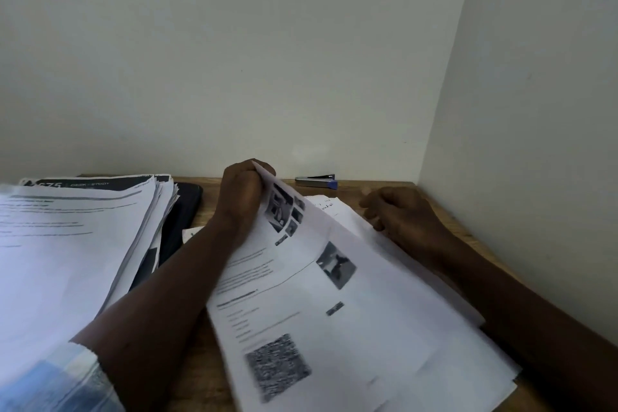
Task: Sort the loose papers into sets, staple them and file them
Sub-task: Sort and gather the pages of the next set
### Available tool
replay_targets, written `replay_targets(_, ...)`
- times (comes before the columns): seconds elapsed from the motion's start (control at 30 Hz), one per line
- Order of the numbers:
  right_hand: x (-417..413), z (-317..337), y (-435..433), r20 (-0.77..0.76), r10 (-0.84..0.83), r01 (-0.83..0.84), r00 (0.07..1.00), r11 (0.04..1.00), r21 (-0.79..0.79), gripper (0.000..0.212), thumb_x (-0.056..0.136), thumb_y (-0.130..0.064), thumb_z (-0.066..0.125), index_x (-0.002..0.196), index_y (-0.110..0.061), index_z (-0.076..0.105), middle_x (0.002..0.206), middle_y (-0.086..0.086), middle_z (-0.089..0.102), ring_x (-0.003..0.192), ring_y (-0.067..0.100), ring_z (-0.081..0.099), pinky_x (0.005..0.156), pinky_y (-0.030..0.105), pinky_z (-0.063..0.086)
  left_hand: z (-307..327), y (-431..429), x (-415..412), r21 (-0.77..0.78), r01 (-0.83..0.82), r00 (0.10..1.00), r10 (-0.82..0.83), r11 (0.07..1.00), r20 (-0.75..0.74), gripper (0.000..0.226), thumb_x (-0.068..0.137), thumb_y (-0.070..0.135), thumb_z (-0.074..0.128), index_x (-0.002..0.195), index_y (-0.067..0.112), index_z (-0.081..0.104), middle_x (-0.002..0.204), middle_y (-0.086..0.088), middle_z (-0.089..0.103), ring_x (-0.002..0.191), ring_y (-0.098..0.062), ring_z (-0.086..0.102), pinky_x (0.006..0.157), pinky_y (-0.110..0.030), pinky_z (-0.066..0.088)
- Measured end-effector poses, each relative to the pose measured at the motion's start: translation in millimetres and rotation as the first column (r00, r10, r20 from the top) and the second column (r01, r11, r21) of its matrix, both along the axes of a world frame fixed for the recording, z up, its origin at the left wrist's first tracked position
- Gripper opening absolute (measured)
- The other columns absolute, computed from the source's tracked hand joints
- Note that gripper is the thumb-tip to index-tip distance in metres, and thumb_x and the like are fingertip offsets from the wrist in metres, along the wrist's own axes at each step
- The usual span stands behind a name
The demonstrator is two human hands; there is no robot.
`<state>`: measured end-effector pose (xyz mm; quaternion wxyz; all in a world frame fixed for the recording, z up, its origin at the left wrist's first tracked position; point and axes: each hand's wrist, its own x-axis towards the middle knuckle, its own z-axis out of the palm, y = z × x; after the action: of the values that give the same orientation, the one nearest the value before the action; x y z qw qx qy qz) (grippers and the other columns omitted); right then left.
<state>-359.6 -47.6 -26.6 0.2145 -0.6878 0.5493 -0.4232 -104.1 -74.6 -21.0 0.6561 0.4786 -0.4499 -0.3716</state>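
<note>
My left hand [245,192] grips the far top corner of a printed sheet [301,304] with photos and a dark square code, lifting that corner off the desk. The sheet belongs to a small set of papers [434,338] lying at the right. My right hand [401,216] rests curled on the far right edge of those papers; whether it pinches a page is hidden. A thick stack of loose papers [70,244] lies at the left. A silver stapler [317,180] with a blue tip sits at the back of the desk, beyond both hands.
The wooden desk [214,204] stands in a corner, with a wall behind and another wall [535,110] close on the right. A black flat object [180,214] lies under the left stack. A light blue sleeve [63,375] shows at the bottom left.
</note>
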Motion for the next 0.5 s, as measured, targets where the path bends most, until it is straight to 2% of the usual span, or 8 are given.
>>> replay_targets(0.03, -2, -1, 2, -0.096, 0.002, -0.003, 0.995, 1.000, -0.014, 0.064, 0.092, -0.068, 0.050, 0.084, -0.007, 0.070, 0.082, 0.006, 0.073, 0.076, 0.026, 0.068, 0.071, 0.040, 0.053, 1, 1, 0, 0.013, 0.011, 0.999, -0.010, 1.000, -0.049, 0.019, 0.059, 0.004, 0.044, 0.071, 0.004, 0.059, 0.066, -0.014, 0.047, 0.062, -0.027, 0.043, 0.056, -0.030, 0.033)
replay_targets(0.1, -2, -3, 4, -0.223, -0.003, 0.004, 0.975, 1.000, 0.003, 0.072, 0.088, -0.074, 0.048, 0.083, -0.005, 0.069, 0.080, 0.008, 0.072, 0.076, 0.028, 0.066, 0.073, 0.042, 0.052, 2, 3, 0, 0.015, 0.042, 0.997, -0.041, 0.999, -0.064, 0.042, 0.045, 0.011, 0.045, 0.084, 0.008, 0.060, 0.077, -0.016, 0.042, 0.069, -0.031, 0.032, 0.056, -0.032, 0.025)
replay_targets(0.17, 0, -5, 5, -0.247, -0.004, 0.011, 0.969, 1.000, 0.026, 0.060, 0.094, -0.065, 0.056, 0.077, -0.010, 0.071, 0.072, 0.003, 0.069, 0.066, 0.016, 0.061, 0.066, 0.036, 0.046, 2, 5, -2, 0.005, 0.058, 0.997, -0.058, 0.998, -0.049, 0.049, 0.038, 0.013, 0.048, 0.086, 0.008, 0.059, 0.075, -0.016, 0.039, 0.063, -0.030, 0.029, 0.055, -0.032, 0.023)
replay_targets(0.23, 5, -5, 8, -0.210, -0.012, 0.019, 0.978, 0.999, 0.028, 0.040, 0.090, -0.057, 0.070, 0.075, -0.020, 0.074, 0.070, -0.008, 0.069, 0.067, 0.004, 0.060, 0.064, 0.028, 0.043, 0, 6, -3, 0.015, 0.050, 0.998, -0.050, 0.999, 0.022, 0.026, 0.053, 0.012, 0.048, 0.074, 0.003, 0.058, 0.066, -0.017, 0.044, 0.056, -0.024, 0.040, 0.055, -0.032, 0.032)
replay_targets(0.3, 7, -8, 7, -0.152, -0.005, 0.014, 0.988, 0.998, 0.057, 0.026, 0.083, -0.049, 0.081, 0.079, -0.024, 0.075, 0.077, -0.009, 0.073, 0.075, 0.005, 0.065, 0.067, 0.027, 0.048, -5, 1, 0, 0.011, 0.019, 0.991, -0.020, 1.000, 0.135, 0.022, 0.062, 0.018, 0.048, 0.067, -0.003, 0.050, 0.065, -0.015, 0.048, 0.063, -0.023, 0.046, 0.061, -0.039, 0.037)
replay_targets(0.33, 7, -9, 7, -0.118, 0.002, 0.007, 0.993, 0.997, 0.076, 0.022, 0.081, -0.042, 0.085, 0.080, -0.022, 0.075, 0.078, -0.006, 0.075, 0.077, 0.008, 0.068, 0.071, 0.030, 0.051, -7, -1, 1, -0.012, 0.022, 0.982, -0.020, 1.000, 0.187, 0.021, 0.060, 0.020, 0.047, 0.063, 0.000, 0.044, 0.065, -0.014, 0.044, 0.066, -0.023, 0.042, 0.063, -0.041, 0.034)
replay_targets(0.4, 8, -11, 6, -0.044, 0.018, -0.015, 0.999, 0.996, 0.083, 0.015, 0.080, -0.031, 0.086, 0.080, -0.020, 0.075, 0.077, -0.003, 0.076, 0.075, 0.011, 0.070, 0.074, 0.033, 0.054, -7, 0, -2, -0.078, 0.028, 0.942, 0.000, 0.997, 0.336, 0.012, 0.059, 0.019, 0.046, 0.053, 0.016, 0.036, 0.058, -0.002, 0.038, 0.061, -0.019, 0.036, 0.060, -0.036, 0.027)
replay_targets(0.5, 8, -11, 6, 0.077, 0.041, -0.046, 0.996, 0.997, 0.065, 0.017, 0.083, -0.027, 0.084, 0.073, -0.020, 0.071, 0.072, -0.002, 0.071, 0.065, 0.010, 0.061, 0.067, 0.033, 0.048, -13, 5, -7, -0.091, 0.070, 0.855, -0.012, 0.993, 0.518, 0.012, 0.062, 0.023, 0.052, 0.054, 0.015, 0.052, 0.048, 0.007, 0.048, 0.050, -0.011, 0.043, 0.053, -0.031, 0.035)
